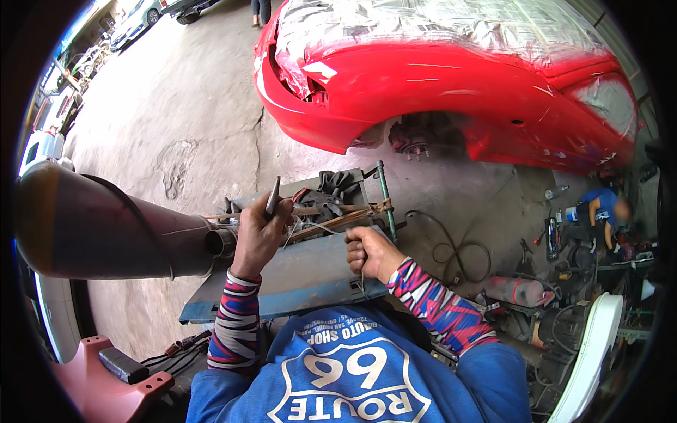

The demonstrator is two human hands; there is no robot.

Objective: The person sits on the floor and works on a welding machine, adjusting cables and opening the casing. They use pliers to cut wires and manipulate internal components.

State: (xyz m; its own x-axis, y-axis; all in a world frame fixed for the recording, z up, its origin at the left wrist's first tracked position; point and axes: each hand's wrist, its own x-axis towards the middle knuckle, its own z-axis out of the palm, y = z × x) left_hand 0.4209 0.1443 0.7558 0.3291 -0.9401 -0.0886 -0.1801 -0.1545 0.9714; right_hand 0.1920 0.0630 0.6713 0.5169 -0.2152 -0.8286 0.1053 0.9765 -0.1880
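At the blue steel bench (296,282), L hand (259,236) is clamped on a grey pointed tool (272,197) by the exhaust pipe's (106,225) outlet; R hand (370,252) fisted on thin wire (321,229). Looks like setup w/ pipe end. Next needs steady aim, pipe kept from rolling.

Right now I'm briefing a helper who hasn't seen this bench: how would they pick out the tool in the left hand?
Start at the big dark exhaust pipe lying across the left. Just past its open end, over the blue metal table, the left hand is closed on a slim grey metal rod. Unlike the wooden sticks lying flat nearby, it points upward, above the knuckles.
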